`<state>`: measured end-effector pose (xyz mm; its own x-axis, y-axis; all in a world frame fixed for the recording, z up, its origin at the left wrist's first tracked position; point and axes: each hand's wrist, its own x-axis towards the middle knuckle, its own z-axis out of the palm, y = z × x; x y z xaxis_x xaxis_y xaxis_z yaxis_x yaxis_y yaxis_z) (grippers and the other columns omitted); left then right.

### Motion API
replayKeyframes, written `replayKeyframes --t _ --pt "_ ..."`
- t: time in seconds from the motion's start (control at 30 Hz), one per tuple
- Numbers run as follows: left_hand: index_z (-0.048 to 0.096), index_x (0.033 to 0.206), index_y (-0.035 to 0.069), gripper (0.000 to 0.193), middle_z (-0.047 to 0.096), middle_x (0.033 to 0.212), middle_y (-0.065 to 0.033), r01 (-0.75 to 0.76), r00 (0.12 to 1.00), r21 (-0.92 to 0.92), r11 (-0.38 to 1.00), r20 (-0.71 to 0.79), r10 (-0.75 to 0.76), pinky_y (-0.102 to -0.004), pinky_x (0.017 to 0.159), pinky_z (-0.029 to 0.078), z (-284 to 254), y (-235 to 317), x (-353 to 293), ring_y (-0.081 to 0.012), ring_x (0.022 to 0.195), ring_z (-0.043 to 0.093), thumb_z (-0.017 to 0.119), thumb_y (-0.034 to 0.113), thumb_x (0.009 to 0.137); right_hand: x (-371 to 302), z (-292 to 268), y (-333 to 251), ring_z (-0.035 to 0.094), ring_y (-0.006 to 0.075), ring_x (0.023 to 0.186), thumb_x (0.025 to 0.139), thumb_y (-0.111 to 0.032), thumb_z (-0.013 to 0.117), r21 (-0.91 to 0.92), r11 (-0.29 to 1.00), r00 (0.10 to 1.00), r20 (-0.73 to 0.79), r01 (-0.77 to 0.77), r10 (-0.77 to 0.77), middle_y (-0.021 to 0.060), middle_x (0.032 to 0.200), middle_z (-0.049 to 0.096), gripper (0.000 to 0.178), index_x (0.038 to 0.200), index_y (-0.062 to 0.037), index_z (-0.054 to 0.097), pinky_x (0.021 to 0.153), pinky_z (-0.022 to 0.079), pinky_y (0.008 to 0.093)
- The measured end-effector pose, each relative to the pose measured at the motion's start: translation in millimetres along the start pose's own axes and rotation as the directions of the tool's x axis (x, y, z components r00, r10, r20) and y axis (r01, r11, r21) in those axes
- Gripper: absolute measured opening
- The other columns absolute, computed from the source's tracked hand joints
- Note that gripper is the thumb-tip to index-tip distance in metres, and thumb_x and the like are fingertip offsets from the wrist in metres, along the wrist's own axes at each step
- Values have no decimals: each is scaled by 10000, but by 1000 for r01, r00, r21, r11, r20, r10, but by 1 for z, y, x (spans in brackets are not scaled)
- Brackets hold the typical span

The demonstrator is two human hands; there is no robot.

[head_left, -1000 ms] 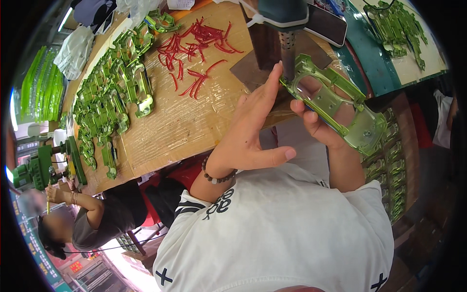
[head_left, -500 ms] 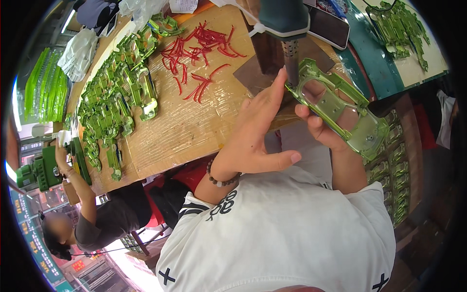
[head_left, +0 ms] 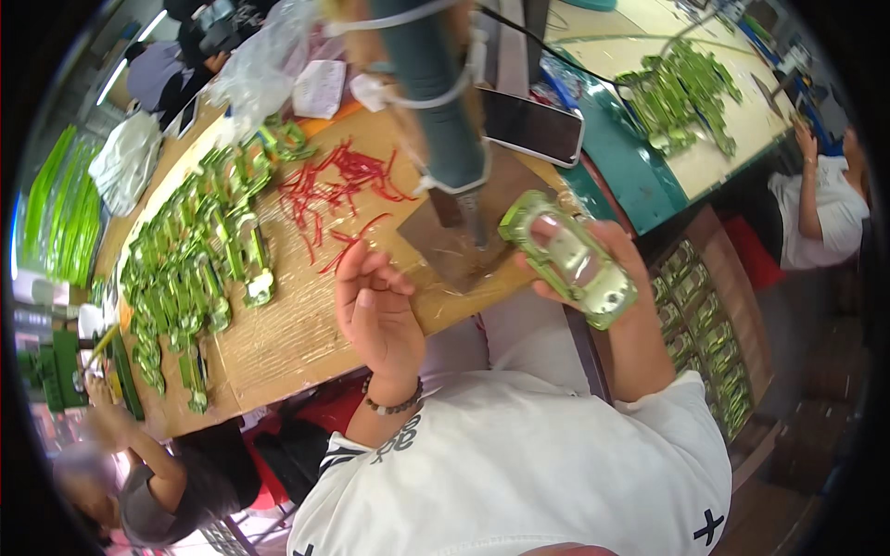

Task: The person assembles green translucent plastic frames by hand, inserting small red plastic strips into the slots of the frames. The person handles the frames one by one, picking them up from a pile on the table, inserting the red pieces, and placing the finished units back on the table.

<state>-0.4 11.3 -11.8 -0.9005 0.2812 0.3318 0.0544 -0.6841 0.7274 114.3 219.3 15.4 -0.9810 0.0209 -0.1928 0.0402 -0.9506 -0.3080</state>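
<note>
Since the earlier frame, the green car shell (head_left: pixel 565 261) has moved away from the metal nozzle (head_left: pixel 476 227) and has been turned, so that now its roof side faces up. The left hand (head_left: pixel 378 310) has also come back from the nozzle, toward the person.

The right hand (head_left: pixel 623 258) is closed around the car shell, with fingers at both of its sides. The shell is held tilted, to the right of the nozzle and apart from it, near the edge of the table (head_left: pixel 287 338). The left hand is in the air over this same edge, with fingers loosely bent and half spread; it seems to hold nothing. A bracelet of dark beads (head_left: pixel 394 404) is on its wrist.

The nozzle belongs to a dark teal tool (head_left: pixel 443 120), which points down above a brown plate (head_left: pixel 454 267). To the left of the plate lie thin red strips (head_left: pixel 357 169), in a loose heap. Farther left, many green parts (head_left: pixel 190 250) are lying close together. Behind the plate there is a phone (head_left: pixel 533 130). At the right, below the table, more green shells (head_left: pixel 709 338) stand in rows.
</note>
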Motion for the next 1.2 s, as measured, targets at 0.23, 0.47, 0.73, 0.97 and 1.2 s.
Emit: replayKeyframes --t 0.23,0.47,0.73,0.97,1.2 --pt "444 737 74 203 368 578 10 -145 964 -144 979 -243 107 -217 413 292 -2 5 -9 -77 485 351 450 170 916 -11 -29 -86 468 347 1095 751 -255 582 -460 855 946 -85 240 -312 173 1259 432 647 1273 42 342 903 400 509" --pt "509 638 32 211 473 567 -17 -185 968 498 847 -59 246 -244 425 311 -29 43 -27 -90 486 436 550 84 839 31 -74 -225 497 112 735 794 -248 584 -998 -29 688 -23 -64 -726 10 839 536 342 1043 -16 549 649 402 244" --pt "559 656 0 143 512 565 -66 -198 855 930 309 10 519 -238 419 351 -71 98 -48 -111 464 480 620 70 765 65 -73 -267 579 260 879 845 -279 484 -416 -830 868 162 -371 -469 133 986 607 392 1108 7 537 769 445 351" --pt "555 651 25 146 516 574 -82 -106 822 978 180 -16 569 -289 451 401 -84 109 -50 -198 494 520 626 119 738 79 -89 -265 568 299 927 873 -316 471 -51 -877 798 393 -478 -458 114 1046 595 314 1094 -113 566 750 450 374" --pt "564 664 26 143 529 589 -89 -33 804 989 143 -59 592 -296 466 412 -100 110 -42 -203 511 533 624 130 742 94 -157 -368 552 275 969 874 -329 473 -24 -960 751 618 -280 -234 116 1065 583 342 1144 -128 538 824 439 360"
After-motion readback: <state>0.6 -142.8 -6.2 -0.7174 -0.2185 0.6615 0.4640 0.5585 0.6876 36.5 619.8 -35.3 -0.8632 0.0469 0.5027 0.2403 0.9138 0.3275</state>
